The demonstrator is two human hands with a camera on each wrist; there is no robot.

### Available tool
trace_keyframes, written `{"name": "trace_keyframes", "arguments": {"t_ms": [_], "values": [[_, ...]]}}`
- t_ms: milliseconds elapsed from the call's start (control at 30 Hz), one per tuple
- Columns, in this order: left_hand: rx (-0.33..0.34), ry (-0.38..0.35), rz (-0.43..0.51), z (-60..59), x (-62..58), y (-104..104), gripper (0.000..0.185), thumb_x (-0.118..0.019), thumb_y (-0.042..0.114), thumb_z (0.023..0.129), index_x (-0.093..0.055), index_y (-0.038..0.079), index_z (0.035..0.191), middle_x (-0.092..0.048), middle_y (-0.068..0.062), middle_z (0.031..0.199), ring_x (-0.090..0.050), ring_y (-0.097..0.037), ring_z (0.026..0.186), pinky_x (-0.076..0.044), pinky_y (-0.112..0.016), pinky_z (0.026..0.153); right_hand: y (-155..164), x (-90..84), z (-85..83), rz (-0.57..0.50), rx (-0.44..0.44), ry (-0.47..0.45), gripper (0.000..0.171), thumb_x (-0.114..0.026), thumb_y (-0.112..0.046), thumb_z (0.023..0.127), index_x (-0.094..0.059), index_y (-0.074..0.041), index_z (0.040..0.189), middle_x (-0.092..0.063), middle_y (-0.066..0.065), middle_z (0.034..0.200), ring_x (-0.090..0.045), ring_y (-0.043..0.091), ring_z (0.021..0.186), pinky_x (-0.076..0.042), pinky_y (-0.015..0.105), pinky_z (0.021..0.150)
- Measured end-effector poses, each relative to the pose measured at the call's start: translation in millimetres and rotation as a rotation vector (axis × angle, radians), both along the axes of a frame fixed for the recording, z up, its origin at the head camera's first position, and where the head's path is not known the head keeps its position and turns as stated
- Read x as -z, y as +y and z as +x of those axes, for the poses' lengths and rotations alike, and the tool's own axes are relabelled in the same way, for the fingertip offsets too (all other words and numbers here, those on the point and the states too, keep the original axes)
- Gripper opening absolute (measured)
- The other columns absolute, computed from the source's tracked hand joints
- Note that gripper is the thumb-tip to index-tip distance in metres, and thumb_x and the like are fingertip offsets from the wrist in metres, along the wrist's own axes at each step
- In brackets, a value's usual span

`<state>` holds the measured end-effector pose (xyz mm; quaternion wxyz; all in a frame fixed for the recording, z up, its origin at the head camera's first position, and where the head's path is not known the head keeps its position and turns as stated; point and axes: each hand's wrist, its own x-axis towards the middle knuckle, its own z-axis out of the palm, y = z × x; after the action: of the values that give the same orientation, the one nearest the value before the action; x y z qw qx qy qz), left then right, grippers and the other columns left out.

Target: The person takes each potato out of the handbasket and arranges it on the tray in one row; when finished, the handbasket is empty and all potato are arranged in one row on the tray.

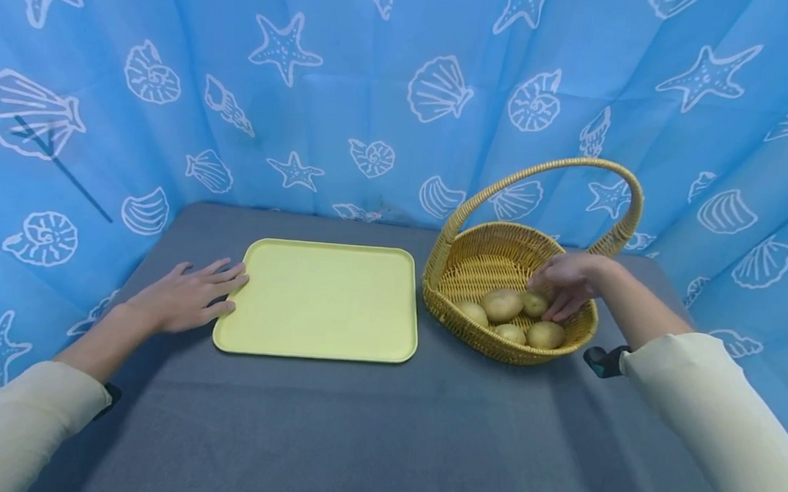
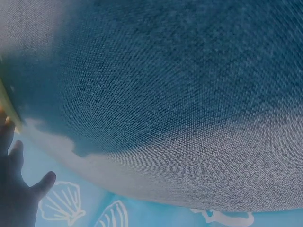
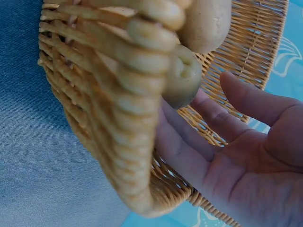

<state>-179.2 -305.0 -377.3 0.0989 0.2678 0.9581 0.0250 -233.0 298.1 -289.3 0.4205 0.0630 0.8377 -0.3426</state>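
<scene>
The right hand (image 1: 567, 283) reaches into the basket (image 1: 446, 266), fingers relaxed and touching a small potato (image 1: 534, 303), not yet gripping. The left hand (image 1: 190, 296) rests spread against the yellow tray (image 1: 325, 302). Next comes closing around the potato.

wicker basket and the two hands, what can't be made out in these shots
- Woven wicker basket: the head view shows five tan potatoes; any beneath them are hidden.
- Right hand: its fingertips sit behind a potato in the head view; in the right wrist view the blurred basket rim covers them, so its grip is unclear.
- Left hand: the left wrist view cuts it at the frame edge, and the pale yellow plastic tray is a sliver.
</scene>
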Motion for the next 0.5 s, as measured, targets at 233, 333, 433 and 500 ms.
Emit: {"name": "trace_keyframes", "arguments": {"t_ms": [233,333,433,500], "values": [[-0.003,-0.014,0.003,1.6,-1.4,0,0.064,-0.046,0.046,0.105,-0.038,0.007,0.154,-0.029,-0.018,0.160,-0.022,-0.044,0.146,-0.016,-0.075,0.106,-11,8.6,1.6,0.068,0.010,0.033,0.043,-0.049,-0.014,0.105,-0.040,0.009,0.139,-0.058,0.021,0.108,-0.072,0.026,0.085,-0.059,0.039,0.080],[-0.004,-0.011,0.006,1.7,-0.7,-1,0.064,-0.045,0.047,0.105,-0.037,0.008,0.155,-0.029,-0.017,0.160,-0.021,-0.044,0.147,-0.017,-0.075,0.106,-14,10.4,3.3,0.081,0.003,0.060,0.041,-0.051,-0.012,0.104,-0.042,0.010,0.137,-0.055,0.019,0.106,-0.071,0.024,0.081,-0.059,0.037,0.077],[-0.003,-0.007,0.010,0.9,1.8,-2,0.063,-0.045,0.047,0.105,-0.036,0.009,0.155,-0.029,-0.016,0.161,-0.020,-0.043,0.148,-0.017,-0.075,0.106,-14,9.8,3.9,0.070,-0.003,0.081,0.041,-0.053,-0.009,0.103,-0.041,0.011,0.135,-0.054,0.019,0.107,-0.071,0.023,0.079,-0.059,0.036,0.076],[-0.003,-0.003,0.009,0.1,3.3,-2,0.063,-0.045,0.047,0.105,-0.036,0.010,0.155,-0.028,-0.016,0.161,-0.020,-0.042,0.148,-0.017,-0.075,0.106,-13,7.4,3.8,0.056,-0.014,0.095,0.044,-0.052,-0.009,0.103,-0.038,0.012,0.138,-0.053,0.020,0.107,-0.070,0.023,0.079,-0.059,0.037,0.077]]}}
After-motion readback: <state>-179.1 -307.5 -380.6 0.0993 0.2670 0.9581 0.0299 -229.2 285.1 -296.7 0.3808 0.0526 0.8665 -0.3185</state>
